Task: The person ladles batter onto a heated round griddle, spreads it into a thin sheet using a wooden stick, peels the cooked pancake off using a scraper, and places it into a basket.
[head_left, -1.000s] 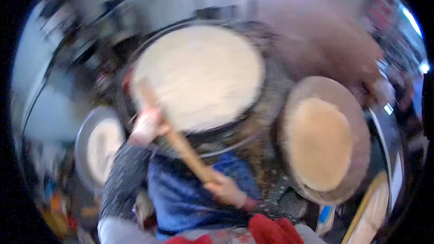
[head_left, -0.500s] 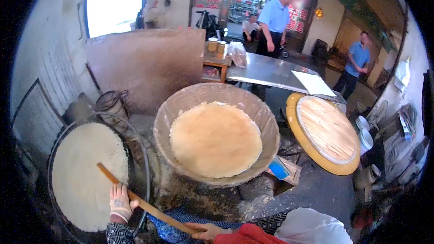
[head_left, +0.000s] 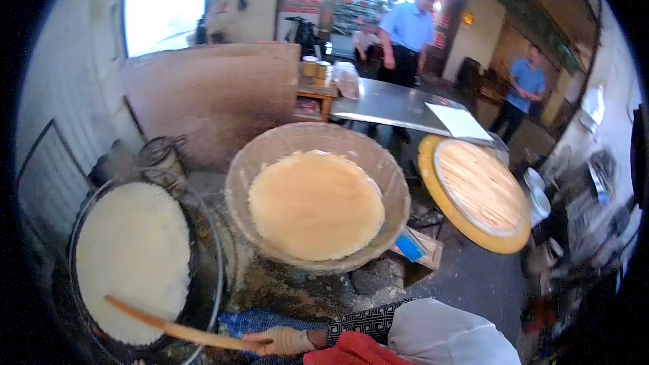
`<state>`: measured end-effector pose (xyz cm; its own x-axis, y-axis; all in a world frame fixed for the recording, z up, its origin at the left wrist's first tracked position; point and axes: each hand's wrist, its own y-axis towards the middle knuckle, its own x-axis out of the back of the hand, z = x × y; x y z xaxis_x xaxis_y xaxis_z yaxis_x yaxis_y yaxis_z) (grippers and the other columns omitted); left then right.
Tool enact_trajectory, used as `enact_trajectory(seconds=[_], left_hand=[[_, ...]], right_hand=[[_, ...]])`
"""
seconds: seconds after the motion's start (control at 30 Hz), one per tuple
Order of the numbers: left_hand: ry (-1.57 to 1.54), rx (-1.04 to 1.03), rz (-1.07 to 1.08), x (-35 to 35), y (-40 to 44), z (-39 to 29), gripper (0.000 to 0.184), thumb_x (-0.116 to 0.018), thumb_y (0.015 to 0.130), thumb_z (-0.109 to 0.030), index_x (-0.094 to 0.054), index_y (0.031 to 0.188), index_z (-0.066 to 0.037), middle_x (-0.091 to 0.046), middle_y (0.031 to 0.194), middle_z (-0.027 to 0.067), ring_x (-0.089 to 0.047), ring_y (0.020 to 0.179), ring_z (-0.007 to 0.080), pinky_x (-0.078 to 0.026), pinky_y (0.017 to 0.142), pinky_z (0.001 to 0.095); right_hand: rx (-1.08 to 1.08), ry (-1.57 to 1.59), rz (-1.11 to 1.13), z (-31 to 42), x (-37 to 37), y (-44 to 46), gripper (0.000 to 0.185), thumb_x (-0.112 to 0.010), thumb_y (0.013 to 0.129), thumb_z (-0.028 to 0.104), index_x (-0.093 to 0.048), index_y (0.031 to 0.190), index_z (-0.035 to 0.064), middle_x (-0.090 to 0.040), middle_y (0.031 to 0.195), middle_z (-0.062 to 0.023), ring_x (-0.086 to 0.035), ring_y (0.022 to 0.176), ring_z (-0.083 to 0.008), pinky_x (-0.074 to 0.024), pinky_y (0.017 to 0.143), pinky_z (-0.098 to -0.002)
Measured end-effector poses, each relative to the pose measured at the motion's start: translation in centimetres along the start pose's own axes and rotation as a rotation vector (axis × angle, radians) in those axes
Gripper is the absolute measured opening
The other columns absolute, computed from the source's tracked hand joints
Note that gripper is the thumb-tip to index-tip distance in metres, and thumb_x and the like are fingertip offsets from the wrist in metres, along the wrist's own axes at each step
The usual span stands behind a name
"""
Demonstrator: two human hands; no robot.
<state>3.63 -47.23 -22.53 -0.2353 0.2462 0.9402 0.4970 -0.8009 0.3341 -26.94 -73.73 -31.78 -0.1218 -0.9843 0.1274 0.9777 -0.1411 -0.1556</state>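
My right hand, with a pale wrap around its wrist, is closed around the near end of a long flat wooden stick. The stick slants up and left, its far end over a pale, round flatbread sheet. That sheet covers a round black griddle at the left, with a metal ring around it. My left hand is out of view. In the middle, a wide woven basket holds thin round flatbreads with a light brown top.
A round slatted board on a yellow rim lies at the right. Behind stands a metal table with a white sheet. A brown panel is behind the griddle. People in blue shirts stand beyond.
My left hand has let go of the stick and left the view. My right hand has moved left with the stick, whose far end has swung down and left over the sheet.
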Motion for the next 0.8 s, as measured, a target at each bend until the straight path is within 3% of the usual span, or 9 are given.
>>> enact_trajectory(seconds=[0.1,0.17,0.2,0.37,0.43,0.5,0.57,0.73,0.8], left_hand=[[0.135,-0.177,-0.024,-5.0,-2.1,2.6,0.036,-0.055,0.093,-0.032,-0.064,0.103,0.002,-0.064,0.101,0.0221,-0.057,0.101,0.0396,-0.043,0.093,0.0505],[-0.142,0.219,0.5,-19.6,-7.0,12.2,0.056,-0.054,0.09,-0.045,-0.059,0.115,0.005,-0.061,0.117,0.0227,-0.056,0.112,0.0366,-0.029,0.111,0.0527],[-0.118,-0.007,0.094,-9.1,-3.9,2.1,0.045,-0.054,0.088,-0.042,-0.065,0.105,-0.001,-0.063,0.112,0.0177,-0.056,0.107,0.0374,-0.032,0.107,0.0516],[-0.009,0.238,0.26,-6.7,-0.2,-8.7,0.029,-0.06,0.084,-0.036,-0.064,0.082,-0.008,-0.061,0.082,0.0142,-0.056,0.096,0.0358,-0.036,0.093,0.0511],[-0.046,0.192,0.066,-8.1,-0.1,-13.0,0.028,-0.064,0.08,-0.033,-0.061,0.089,-0.006,-0.059,0.089,0.0183,-0.054,0.093,0.0379,-0.035,0.091,0.054],[-0.333,0.197,0.203,-3.3,2.5,-17.4,0.03,-0.063,0.079,-0.024,-0.061,0.1,-0.003,-0.058,0.098,0.0182,-0.054,0.1,0.0374,-0.039,0.095,0.0508],[-0.443,-0.346,0.202,-4.1,-1.8,-18.3,0.048,-0.062,0.08,-0.027,-0.056,0.12,-0.001,-0.055,0.118,0.021,-0.051,0.115,0.0398,-0.041,0.1,0.0504],[-0.375,-0.225,-0.005,2.8,7.1,-17.7,0.068,-0.06,0.083,-0.039,-0.045,0.135,0.002,-0.041,0.137,0.0273,-0.037,0.131,0.0453,-0.025,0.11,0.0606],[-0.352,-0.325,0.0,1.5,14.8,-17.0,0.081,-0.057,0.082,-0.053,-0.039,0.139,0.003,-0.039,0.141,0.0256,-0.031,0.136,0.0443,-0.016,0.114,0.0586]], right_hand=[[-0.168,-0.172,0.064,4.8,1.1,1.6,0.055,-0.06,0.093,0.029,-0.043,0.146,0.0249,-0.067,0.112,-0.0102,-0.063,0.1,-0.0182,-0.0477,0.086,-0.0339],[-0.101,-0.137,0.122,5.1,-1.2,3.9,0.057,-0.062,0.09,0.03,-0.045,0.143,0.0196,-0.064,0.123,-0.0141,-0.062,0.109,-0.024,-0.0456,0.095,-0.0326],[0.021,-0.179,0.085,4.6,-2.2,4.8,0.057,-0.064,0.088,0.031,-0.048,0.14,0.017,-0.061,0.127,-0.0142,-0.06,0.114,-0.0248,-0.044,0.1,-0.0342],[-0.186,-0.029,-0.114,5.0,0.3,2.2,0.049,-0.067,0.087,0.028,-0.056,0.133,0.0139,-0.068,0.115,-0.014,-0.066,0.104,-0.0216,-0.0499,0.092,-0.0316],[-0.113,-0.02,-0.084,4.7,-0.2,1.5,0.051,-0.067,0.087,0.028,-0.054,0.135,0.0139,-0.068,0.117,-0.0103,-0.066,0.105,-0.0201,-0.0485,0.092,-0.0277],[-0.171,0.04,0.017,5.9,0.1,2.6,0.05,-0.067,0.089,0.017,-0.054,0.137,0.0145,-0.069,0.106,-0.0028,-0.058,0.068,-0.0066,-0.0503,0.064,-0.0242],[-0.091,-0.045,0.007,5.8,1.2,1.0,0.052,-0.069,0.087,0.017,-0.054,0.137,0.0121,-0.068,0.11,-0.004,-0.061,0.076,-0.0093,-0.0514,0.071,-0.0255],[-0.147,0.006,-0.182,4.4,6.4,-7.4,0.058,-0.073,0.084,0.014,-0.051,0.136,0.0007,-0.064,0.122,-0.0108,-0.062,0.101,-0.0154,-0.0489,0.09,-0.0281],[-0.378,0.327,-0.351,3.0,7.4,-10.7,0.058,-0.072,0.085,0.014,-0.05,0.137,0.0013,-0.064,0.121,-0.0114,-0.064,0.09,-0.0153,-0.0515,0.079,-0.028]])
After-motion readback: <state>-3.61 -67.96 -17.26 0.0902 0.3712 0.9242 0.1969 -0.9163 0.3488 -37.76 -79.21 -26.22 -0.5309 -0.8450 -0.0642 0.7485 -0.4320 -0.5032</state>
